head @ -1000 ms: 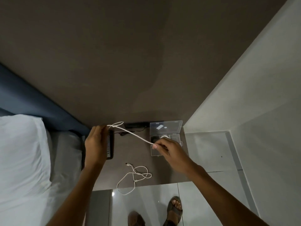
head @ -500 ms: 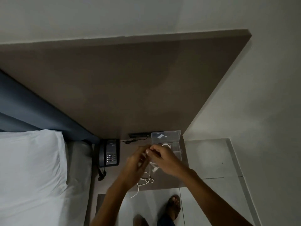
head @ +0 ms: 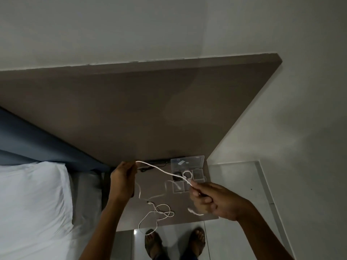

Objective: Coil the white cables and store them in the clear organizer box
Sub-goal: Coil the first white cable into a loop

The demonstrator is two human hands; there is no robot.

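A white cable (head: 161,169) is stretched in the air between my two hands above the brown bedside table (head: 150,186). My left hand (head: 123,178) pinches one end at the upper left. My right hand (head: 212,199) grips the other end near the clear organizer box (head: 187,175), with blurred loose lengths hanging below. The box stands open at the table's back right, lid up, and a small coiled white cable (head: 187,174) lies in one compartment. A second loose white cable (head: 159,212) lies tangled near the table's front edge.
A bed with a white pillow (head: 32,199) is on the left, under a blue headboard (head: 37,143). A brown wall panel (head: 131,113) rises behind the table. My sandalled feet (head: 174,241) stand on the glossy tiled floor in front.
Half a second ago my hands were together over the table; now they have pulled apart, drawing the white cable taut between them. The telephone is now hidden behind my left hand.
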